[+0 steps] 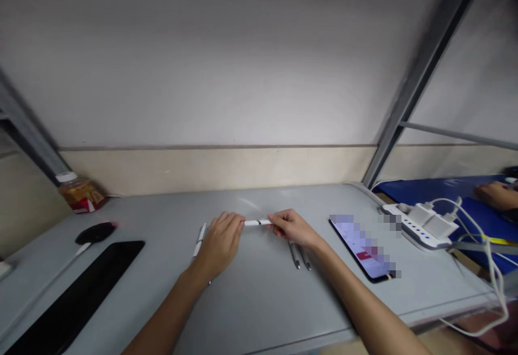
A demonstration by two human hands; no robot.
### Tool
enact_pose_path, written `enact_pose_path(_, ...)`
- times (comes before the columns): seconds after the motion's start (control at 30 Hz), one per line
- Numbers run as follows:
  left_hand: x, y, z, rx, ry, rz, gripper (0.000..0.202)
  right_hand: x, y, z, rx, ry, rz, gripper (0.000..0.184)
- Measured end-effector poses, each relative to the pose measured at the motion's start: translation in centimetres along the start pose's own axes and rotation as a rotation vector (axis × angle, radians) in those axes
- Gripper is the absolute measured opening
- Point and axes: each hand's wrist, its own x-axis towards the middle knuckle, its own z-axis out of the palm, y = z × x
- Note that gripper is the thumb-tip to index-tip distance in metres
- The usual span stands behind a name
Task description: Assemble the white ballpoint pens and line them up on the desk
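Observation:
Between my two hands a white pen [252,223] with a dark band lies level, just over the grey desk [259,301]. My left hand [222,239] is closed round one end, and my right hand [292,227] pinches the other end. Another white pen [199,240] rests on the desk beside my left hand, partly hidden by it. Two grey pens [296,255] lie side by side below my right hand, their upper parts covered by it.
At right are a phone [362,250] with a lit screen and a white power strip [421,226] with plugs and cables. To the left lie a black flat object [81,295], a round dark charger [95,233] and a bottle [81,193]. Another person's hand [497,195] shows far right.

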Motion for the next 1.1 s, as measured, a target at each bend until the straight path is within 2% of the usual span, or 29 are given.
enact_pose_path(0.27, 0.1, -0.2, -0.1, 0.016, -0.029, 0.043, 0.028, 0.0, 0.1, -0.1, 0.091, -0.051, 0.060, 0.041)
enact_pose_path(0.57, 0.0, -0.2, -0.1, 0.036, -0.010, 0.009, 0.027, -0.2, -0.3, 0.3, 0.112, -0.073, 0.046, 0.052)
enact_pose_path(0.67, 0.0, -0.4, 0.0, 0.045, 0.003, -0.021, 0.026, -0.4, -0.3, 0.6, -0.032, -0.033, -0.056, 0.047)
enact_pose_path(0.77, -0.1, -0.8, 0.4, 0.011, 0.015, -0.051, 0.025, -0.4, -0.3, 1.0, -0.239, 0.095, -0.230, 0.034)
enact_pose_path(0.87, -0.1, -1.0, 0.8, -0.028, 0.035, -0.098, 0.026, -0.4, -0.4, 1.1, -0.275, 0.188, -0.364, 0.017)
enact_pose_path(0.9, -0.1, -1.0, 0.8, -0.033, 0.038, -0.108, 0.026, -0.4, -0.4, 1.0, -0.253, 0.204, -0.379, 0.019)
enact_pose_path(0.97, -0.1, -0.8, 0.8, -0.036, 0.037, -0.110, 0.027, -0.4, -0.3, 0.8, -0.220, 0.215, -0.336, 0.031)
enact_pose_path(1.03, -0.1, -0.5, 0.7, -0.037, 0.030, -0.098, 0.028, -0.3, -0.2, 0.6, -0.235, 0.179, -0.242, 0.028)
enact_pose_path(1.1, -0.1, -0.3, 0.5, -0.031, 0.017, -0.097, 0.029, -0.3, -0.1, 0.5, -0.273, 0.149, -0.215, 0.030)
